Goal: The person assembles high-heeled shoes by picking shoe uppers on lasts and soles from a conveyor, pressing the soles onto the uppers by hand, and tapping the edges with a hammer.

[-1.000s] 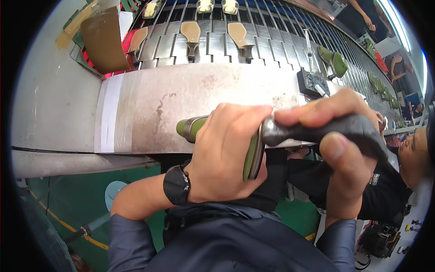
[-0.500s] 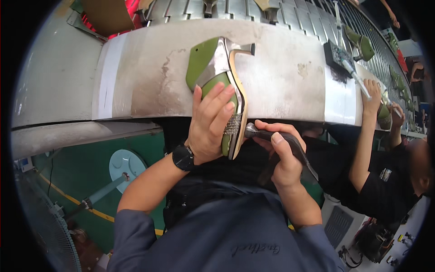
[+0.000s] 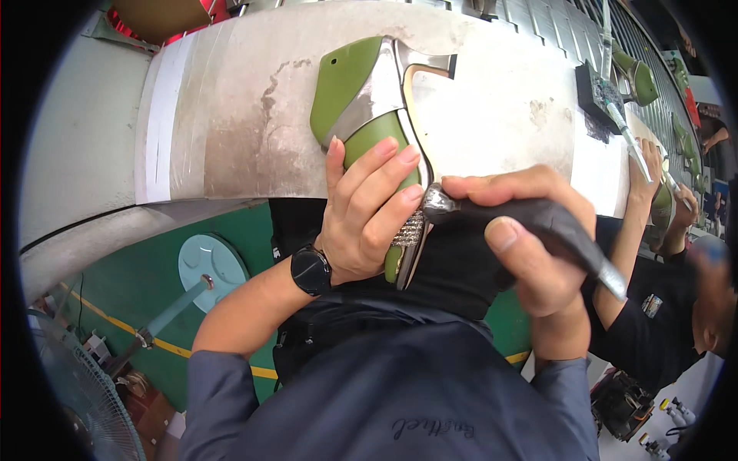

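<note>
A silver high-heeled sandal [image 3: 387,86] on a green shoe last [image 3: 344,96] lies on its side, its heel pointing far right and its toe overhanging the bench's near edge. My left hand [image 3: 363,207] wraps over its forepart, fingers closed on the last, beside a glittering strap [image 3: 410,230]. A black watch is on that wrist. In my right hand [image 3: 538,238] is a dark shoemaker's hammer [image 3: 530,219], gripped around its curved head. Its round metal face is at the sole's edge by the strap; whether it touches cannot be told. The hammer's handle is hidden.
The pale bench [image 3: 246,115] has white strips across it. At right, a co-worker's hands [image 3: 649,165] work beside a black block [image 3: 598,96] and a syringe [image 3: 626,131]. Further shoes stand along the slatted conveyor [image 3: 538,31]. A blue round stool [image 3: 207,265] and a fan [image 3: 84,392] stand at left.
My right hand has risen and shifted right, its hammer now turned more sideways, with the face higher along the sole. The sandal stays in my left hand, tilted slightly. The whole view has shifted.
</note>
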{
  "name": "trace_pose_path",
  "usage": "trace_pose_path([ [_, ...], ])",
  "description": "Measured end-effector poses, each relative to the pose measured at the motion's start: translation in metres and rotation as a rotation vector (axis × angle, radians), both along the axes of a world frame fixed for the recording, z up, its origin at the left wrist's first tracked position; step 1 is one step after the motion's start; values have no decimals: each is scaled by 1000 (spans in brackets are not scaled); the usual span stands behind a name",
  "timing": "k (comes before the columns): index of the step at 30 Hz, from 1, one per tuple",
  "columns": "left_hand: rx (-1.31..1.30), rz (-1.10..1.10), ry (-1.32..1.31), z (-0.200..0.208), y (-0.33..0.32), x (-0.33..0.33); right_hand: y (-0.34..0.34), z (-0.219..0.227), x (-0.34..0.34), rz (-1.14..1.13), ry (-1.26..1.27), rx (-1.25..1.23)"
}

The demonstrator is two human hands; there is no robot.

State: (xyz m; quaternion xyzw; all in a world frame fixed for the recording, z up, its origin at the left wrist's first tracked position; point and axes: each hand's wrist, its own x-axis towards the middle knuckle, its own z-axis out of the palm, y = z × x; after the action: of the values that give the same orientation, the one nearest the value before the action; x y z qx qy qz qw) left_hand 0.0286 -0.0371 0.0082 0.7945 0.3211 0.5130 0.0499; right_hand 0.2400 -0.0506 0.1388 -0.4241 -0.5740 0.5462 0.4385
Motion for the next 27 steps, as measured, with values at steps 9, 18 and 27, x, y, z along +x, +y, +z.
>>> trace_pose_path([
  [9, -27, 23, -17, 5, -3, 0, -9, 16, -17, 208, -372, 422],
  [18, -54, 29, -49, 5, -6, 1, -45, 8, -9, 64, -100, 55],
  [27, -20, 22, -38, -4, -4, 1, 21, 28, -10, -67, -104, -260],
])
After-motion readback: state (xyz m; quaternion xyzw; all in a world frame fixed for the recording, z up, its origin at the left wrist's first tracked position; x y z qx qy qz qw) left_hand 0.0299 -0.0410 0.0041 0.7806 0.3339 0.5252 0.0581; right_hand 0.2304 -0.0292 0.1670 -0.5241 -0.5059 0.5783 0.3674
